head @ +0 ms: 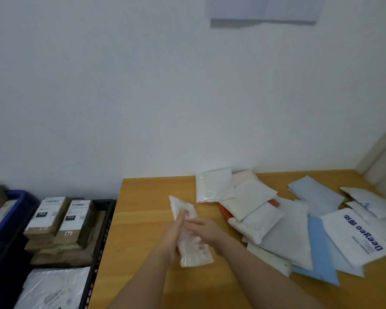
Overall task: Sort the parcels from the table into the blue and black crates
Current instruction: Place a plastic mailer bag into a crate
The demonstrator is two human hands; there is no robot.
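Note:
A soft white parcel (188,233) with a label is held upright over the wooden table (143,219). My left hand (173,237) grips its left side, thumb up along the front. My right hand (204,229) pinches its right edge. A heap of white, light blue and orange soft parcels (283,221) lies on the table to the right. On the left stands the black crate (103,230) with brown boxes and a silver-white bag. Further left is the blue crate (11,217), partly out of view.
A white wall rises behind the table. A white bag printed with blue letters (357,237) lies at the right of the heap. Brown labelled boxes (60,221) are stacked in the black crate. The table's left edge runs beside that crate.

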